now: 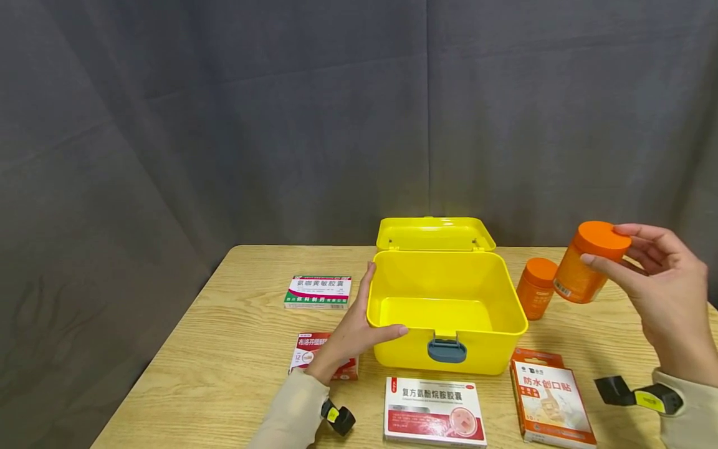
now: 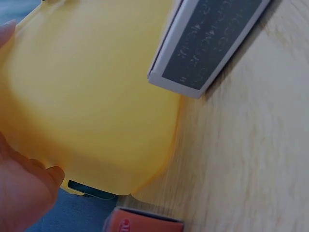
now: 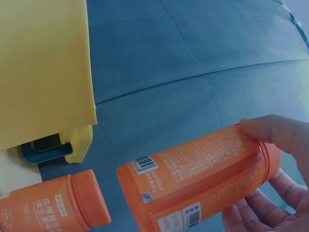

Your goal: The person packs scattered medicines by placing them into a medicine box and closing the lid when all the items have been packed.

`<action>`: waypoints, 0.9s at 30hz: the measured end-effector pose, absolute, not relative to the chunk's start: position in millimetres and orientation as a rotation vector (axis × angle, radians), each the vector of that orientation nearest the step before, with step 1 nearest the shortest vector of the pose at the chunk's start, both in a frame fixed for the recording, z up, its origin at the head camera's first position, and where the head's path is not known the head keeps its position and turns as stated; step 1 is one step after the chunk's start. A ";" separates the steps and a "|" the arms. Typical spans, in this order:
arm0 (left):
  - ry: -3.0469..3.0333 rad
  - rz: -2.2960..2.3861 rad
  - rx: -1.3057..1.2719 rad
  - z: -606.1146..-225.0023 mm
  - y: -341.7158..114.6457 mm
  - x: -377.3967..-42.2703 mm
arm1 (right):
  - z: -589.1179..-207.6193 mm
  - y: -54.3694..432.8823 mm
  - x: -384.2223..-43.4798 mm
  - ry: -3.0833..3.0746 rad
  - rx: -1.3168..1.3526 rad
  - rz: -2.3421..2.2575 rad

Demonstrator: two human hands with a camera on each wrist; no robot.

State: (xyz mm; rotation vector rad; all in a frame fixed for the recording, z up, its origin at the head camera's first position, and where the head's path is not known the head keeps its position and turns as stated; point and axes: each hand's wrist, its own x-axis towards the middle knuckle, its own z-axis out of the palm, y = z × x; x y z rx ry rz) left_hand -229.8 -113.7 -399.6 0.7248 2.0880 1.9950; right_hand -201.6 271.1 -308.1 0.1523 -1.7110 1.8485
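An open yellow storage box [image 1: 449, 352] stands on the table, its lid [image 1: 434, 234] tipped back. My left hand [image 1: 353, 330] grips the box's left front corner, thumb along the front rim and fingers down the side. In the head view my right hand [image 1: 667, 280] holds an orange bottle [image 1: 583, 268] by its lid, tilted and raised off the table, right of the box. The right wrist view shows this bottle's label and barcodes, with the thumb and fingers around the lid end. A smaller-looking orange bottle [image 1: 537, 290] stands upright beside the box.
Left of the box lie a green-and-white medicine box [image 1: 318, 292] and a red-and-white one [image 1: 305, 349], partly behind my left arm. In front are a white-and-red capsule box [image 1: 434, 411] and an orange-and-white bandage box [image 1: 552, 399]. A grey curtain [image 1: 314, 125] hangs behind the table.
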 end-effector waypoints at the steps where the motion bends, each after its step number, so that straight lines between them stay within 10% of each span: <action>1: 2.082 2.004 0.738 -400.5 -113.3 -230.0 | -307.7 270.5 -201.4 -1.733 0.145 1.824; 27: 2.073 2.023 0.763 -402.1 -113.4 -229.8 | -302.8 254.3 -202.8 -1.605 0.330 2.020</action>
